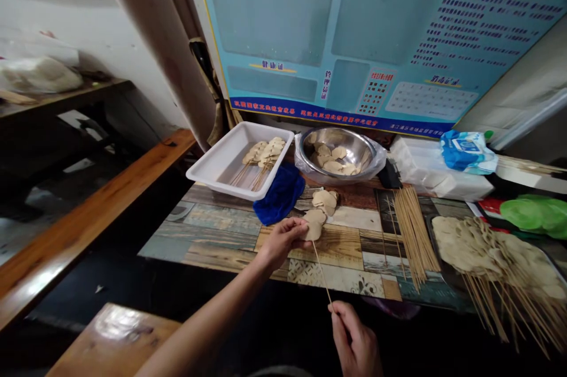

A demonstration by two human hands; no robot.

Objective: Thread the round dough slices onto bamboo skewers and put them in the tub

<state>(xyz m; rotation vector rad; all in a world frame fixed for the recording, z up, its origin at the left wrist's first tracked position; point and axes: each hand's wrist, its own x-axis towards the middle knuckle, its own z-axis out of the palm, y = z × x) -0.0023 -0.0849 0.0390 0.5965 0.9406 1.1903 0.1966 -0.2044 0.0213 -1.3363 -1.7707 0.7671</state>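
My left hand (281,240) pinches a pale round slice (313,229) at the table's middle. My right hand (354,338), lower down near the table's front edge, is closed on the end of a thin bamboo skewer (322,273) whose tip runs up into that slice. Just beyond lies a small heap of loose slices (325,200). A steel bowl (310,143) lined with clear plastic holds more slices. A white tray (221,158) at the back left holds several finished skewers (262,155).
A blue cloth (280,195) lies beside the tray. Bare skewers (411,229) lie in a bundle to the right, then a big pile of finished skewers (496,259). Tissue packs (467,151) and green plastic (538,211) sit far right. A wooden bench (80,229) runs along the left.
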